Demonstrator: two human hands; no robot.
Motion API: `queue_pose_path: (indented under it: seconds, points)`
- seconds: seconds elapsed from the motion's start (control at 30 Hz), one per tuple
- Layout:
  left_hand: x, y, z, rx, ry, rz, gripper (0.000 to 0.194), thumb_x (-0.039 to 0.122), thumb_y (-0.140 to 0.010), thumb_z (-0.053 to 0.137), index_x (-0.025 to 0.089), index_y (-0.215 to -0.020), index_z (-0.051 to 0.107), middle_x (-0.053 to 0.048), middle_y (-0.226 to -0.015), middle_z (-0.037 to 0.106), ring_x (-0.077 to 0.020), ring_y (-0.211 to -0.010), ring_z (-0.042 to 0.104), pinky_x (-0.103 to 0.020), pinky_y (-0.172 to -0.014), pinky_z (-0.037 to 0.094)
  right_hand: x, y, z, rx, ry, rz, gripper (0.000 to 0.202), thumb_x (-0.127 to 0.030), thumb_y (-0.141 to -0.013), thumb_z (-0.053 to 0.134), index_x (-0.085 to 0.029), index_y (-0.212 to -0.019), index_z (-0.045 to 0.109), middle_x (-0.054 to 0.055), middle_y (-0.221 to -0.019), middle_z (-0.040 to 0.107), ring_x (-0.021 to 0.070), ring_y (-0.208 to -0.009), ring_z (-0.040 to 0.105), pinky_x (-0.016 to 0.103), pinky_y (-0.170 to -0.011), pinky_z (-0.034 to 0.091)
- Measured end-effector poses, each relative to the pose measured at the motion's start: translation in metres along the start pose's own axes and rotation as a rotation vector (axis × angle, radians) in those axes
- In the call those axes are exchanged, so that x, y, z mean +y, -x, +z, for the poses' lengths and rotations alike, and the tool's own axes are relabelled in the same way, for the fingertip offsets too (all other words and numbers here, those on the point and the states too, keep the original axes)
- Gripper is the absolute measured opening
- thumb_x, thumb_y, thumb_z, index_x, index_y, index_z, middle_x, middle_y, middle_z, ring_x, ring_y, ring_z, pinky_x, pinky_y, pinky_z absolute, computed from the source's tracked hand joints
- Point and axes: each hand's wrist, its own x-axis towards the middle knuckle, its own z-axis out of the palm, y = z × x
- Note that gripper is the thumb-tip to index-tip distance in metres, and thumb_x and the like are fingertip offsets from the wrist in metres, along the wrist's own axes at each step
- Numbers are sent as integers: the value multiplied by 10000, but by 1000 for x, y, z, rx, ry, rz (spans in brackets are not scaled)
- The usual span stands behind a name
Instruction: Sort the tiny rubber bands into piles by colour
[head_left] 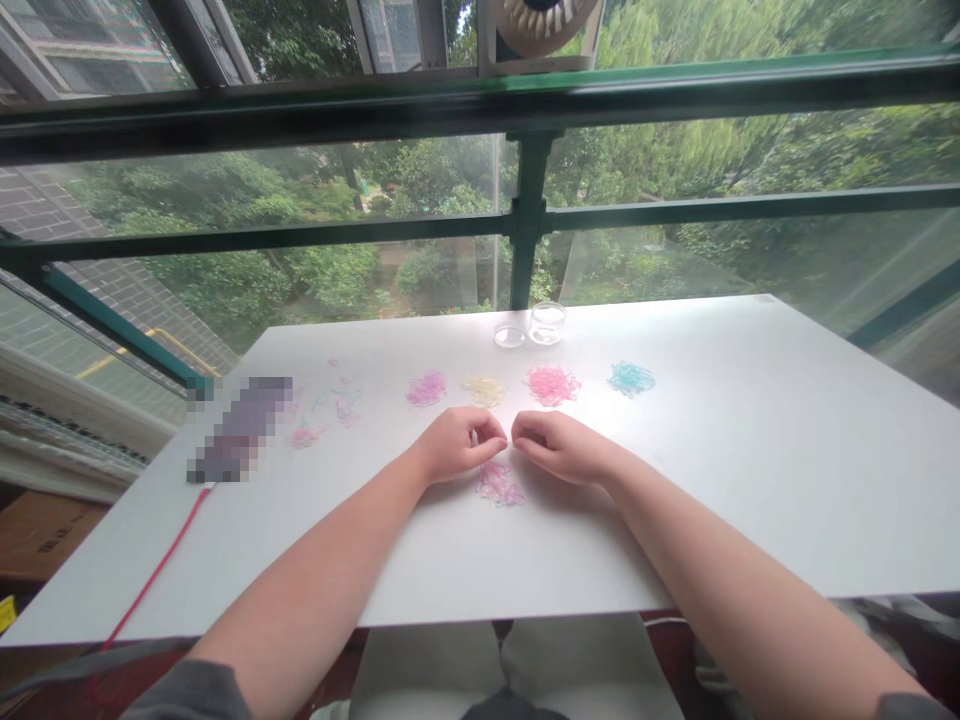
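Note:
My left hand (466, 444) and my right hand (555, 446) meet over the middle of the white table, fingertips nearly touching. Thumb and fingers are pinched together on each; anything between them is too small to make out. Just below the hands lies a loose pile of pink and purple small rubber bands (498, 482). Beyond them, sorted by colour, are a purple pile (427, 388), a pale yellow pile (484, 390), a pink pile (553, 384) and a blue pile (631, 378) of what look like the same bands.
Scattered mixed bands (347, 408) lie left of the purple pile. A clear round jar (547, 324) and its flat lid (509, 337) stand at the table's (787, 480) far edge. A blurred-out object (244, 430) with a red cord (161, 565) lies left. Green railings border the table.

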Motion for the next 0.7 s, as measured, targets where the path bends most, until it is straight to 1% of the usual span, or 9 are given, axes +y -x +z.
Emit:
queue_pose_path:
  seconds: [0.47,0.7]
  points:
    - [2,0,0,30,-13,43,120,248,-767,565,161,-770,646,-14,-723,646,-99,-647,555,-211,-588,407,1,1,0,-9,-15,-18,59,-167,-786,468,-182,-760,520,-26,-645,538,90,-564,427,220,-543,334]
    - [2,0,1,32,-2,29,121,251,-767,561,164,-764,644,-14,-727,644,-97,-635,551,-213,-578,405,1,1,1,6,-17,-23,48,-155,-779,466,-186,-757,495,-33,-641,519,88,-565,416,218,-543,333]
